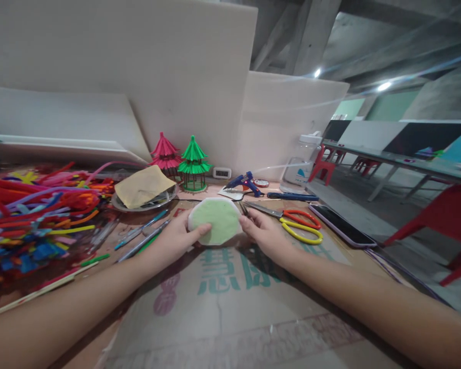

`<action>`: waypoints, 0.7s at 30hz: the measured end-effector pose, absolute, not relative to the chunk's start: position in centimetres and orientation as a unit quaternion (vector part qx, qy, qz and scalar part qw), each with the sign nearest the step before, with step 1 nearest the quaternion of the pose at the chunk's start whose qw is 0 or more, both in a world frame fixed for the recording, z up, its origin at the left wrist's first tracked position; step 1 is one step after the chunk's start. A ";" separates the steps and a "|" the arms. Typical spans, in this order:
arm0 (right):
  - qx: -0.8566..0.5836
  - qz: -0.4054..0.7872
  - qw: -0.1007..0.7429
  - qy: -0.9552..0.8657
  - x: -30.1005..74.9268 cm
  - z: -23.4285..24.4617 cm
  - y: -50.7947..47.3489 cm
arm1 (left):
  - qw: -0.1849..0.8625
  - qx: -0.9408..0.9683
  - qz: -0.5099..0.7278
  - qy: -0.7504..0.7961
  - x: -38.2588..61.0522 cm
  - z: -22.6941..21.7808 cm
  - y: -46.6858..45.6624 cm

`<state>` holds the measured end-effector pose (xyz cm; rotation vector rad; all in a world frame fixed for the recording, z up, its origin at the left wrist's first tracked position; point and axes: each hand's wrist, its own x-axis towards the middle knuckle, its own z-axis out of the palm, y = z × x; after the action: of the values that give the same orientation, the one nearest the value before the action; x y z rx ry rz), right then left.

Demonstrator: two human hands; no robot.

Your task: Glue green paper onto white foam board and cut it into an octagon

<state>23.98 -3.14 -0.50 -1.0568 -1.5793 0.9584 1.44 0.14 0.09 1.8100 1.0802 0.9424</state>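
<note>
A pale green octagonal foam piece (216,220) with a white rim is held between both hands above a sheet of printed cardboard (230,297). My left hand (176,238) grips its left edge, thumb lying on the green face. My right hand (263,233) pinches its right edge with the fingers closed round it. Just right of that hand lie scissors (297,223) with red and yellow handles. Pens (144,236) lie just left of my left hand.
A heap of coloured pipe cleaners (34,215) fills the left. Behind are a metal plate (144,202) under yellow paper, pink (164,156) and green (194,164) pagoda models, a blue glue gun (244,183), a phone (341,225), a plastic bottle (301,164) and white boards (176,77). Red chairs (449,215) stand right.
</note>
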 end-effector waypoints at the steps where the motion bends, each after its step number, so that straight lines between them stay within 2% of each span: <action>1: -0.431 0.399 0.486 -0.647 24.1 -0.8 -3.0 | 0.395 0.716 0.384 0.428 1.4 0.0 0.2; 6: -0.446 0.381 0.492 -0.644 24.5 -2.0 -2.5 | 0.359 0.733 0.399 0.418 1.4 -0.1 0.2; 21: -0.430 0.411 0.474 -0.649 24.6 -2.4 -2.2 | 0.401 0.691 0.427 0.423 1.6 0.2 0.0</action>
<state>24.63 -2.18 -2.41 -1.0515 -1.5881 1.0043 1.64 0.02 0.17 1.7478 1.0708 1.0800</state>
